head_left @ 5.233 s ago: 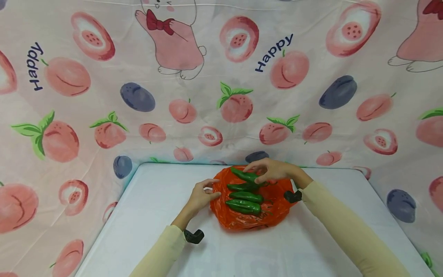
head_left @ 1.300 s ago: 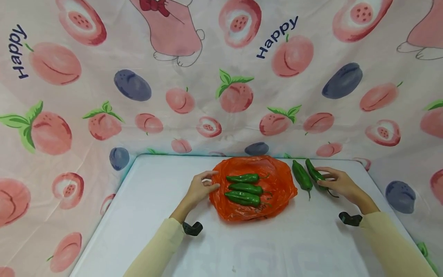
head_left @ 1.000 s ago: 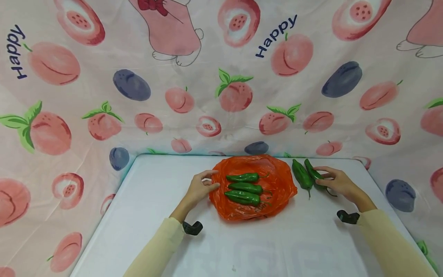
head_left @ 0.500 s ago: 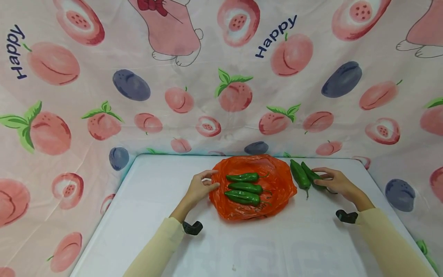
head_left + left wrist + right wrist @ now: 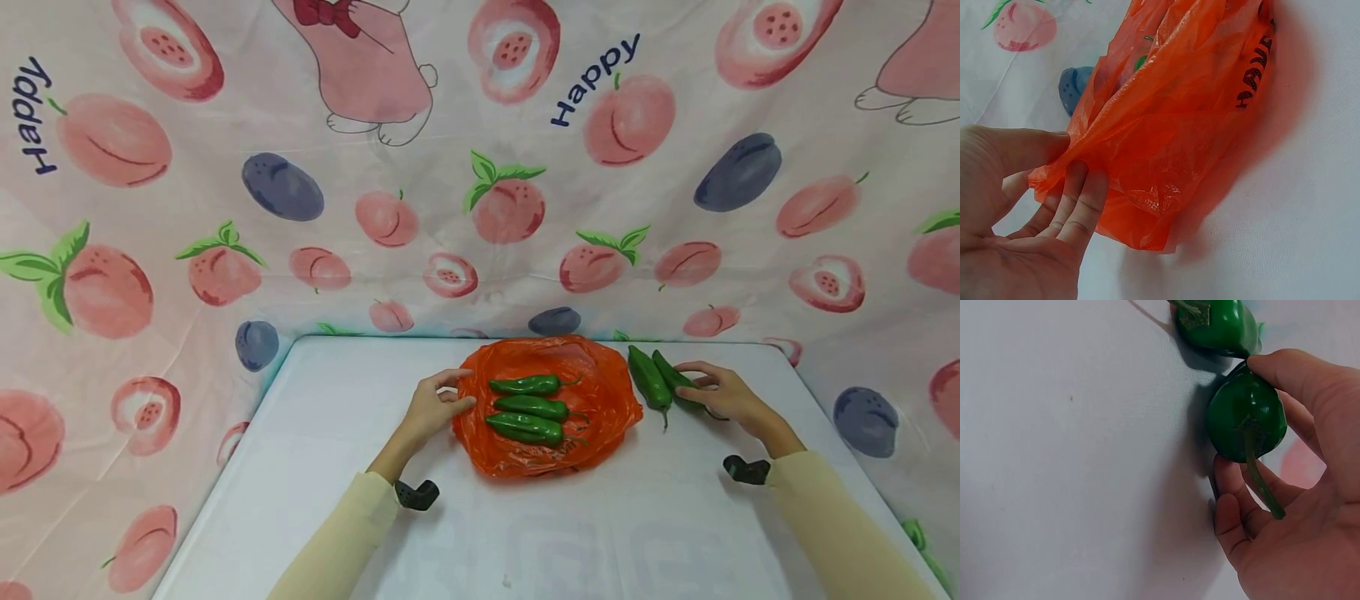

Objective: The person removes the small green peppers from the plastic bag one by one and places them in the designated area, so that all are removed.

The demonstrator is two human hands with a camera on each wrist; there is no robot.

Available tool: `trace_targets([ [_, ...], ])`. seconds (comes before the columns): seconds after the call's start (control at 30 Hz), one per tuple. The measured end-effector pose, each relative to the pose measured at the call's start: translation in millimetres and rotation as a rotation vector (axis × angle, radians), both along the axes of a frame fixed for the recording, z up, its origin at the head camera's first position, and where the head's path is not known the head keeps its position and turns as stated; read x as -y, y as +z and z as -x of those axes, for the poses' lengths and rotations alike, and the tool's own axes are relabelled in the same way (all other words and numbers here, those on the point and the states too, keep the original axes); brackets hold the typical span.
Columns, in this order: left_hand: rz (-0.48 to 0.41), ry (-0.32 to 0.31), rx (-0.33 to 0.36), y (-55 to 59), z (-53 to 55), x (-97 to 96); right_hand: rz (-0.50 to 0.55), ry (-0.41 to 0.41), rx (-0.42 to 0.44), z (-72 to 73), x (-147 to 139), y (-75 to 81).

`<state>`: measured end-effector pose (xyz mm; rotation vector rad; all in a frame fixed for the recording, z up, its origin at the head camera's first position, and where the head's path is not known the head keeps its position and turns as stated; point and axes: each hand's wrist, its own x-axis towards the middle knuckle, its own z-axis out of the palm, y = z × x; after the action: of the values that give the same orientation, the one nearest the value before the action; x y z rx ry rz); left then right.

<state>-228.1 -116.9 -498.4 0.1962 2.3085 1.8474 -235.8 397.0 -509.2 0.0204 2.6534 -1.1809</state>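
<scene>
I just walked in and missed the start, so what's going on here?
A person's right hand holds a green pepper to the right of an orange plastic bag, close beside another pepper lying on a white table. The left hand pinches the bag's left edge. Three more green peppers lie in a row on the bag.

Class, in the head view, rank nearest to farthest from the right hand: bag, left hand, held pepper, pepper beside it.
1. Held pepper: in the right hand.
2. Pepper beside it: just left.
3. Bag: farther left.
4. Left hand: bag's left edge.
</scene>
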Motion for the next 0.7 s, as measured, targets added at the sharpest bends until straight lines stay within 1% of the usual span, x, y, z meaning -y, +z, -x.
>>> trace_targets([
  [0.23, -0.007, -0.007, -0.011, 0.8, 0.2, 0.5, -0.025, 0.004, -0.006, -0.9, 3.5, 2.5],
  [0.47, -0.004, -0.002, -0.004, -2.1, 1.3, 0.8, -0.023, 0.003, -0.005, -2.6, 4.6, 3.8],
  [0.6, 0.000, 0.004, 0.000, -1.0, 0.8, 0.0, -0.022, 0.012, -0.005, -3.1, 4.2, 4.6],
  [0.7, 0.006, -0.004, 0.005, 1.6, 0.0, -0.5, -0.045, 0.037, -0.016, -3.8, 2.6, 6.0],
])
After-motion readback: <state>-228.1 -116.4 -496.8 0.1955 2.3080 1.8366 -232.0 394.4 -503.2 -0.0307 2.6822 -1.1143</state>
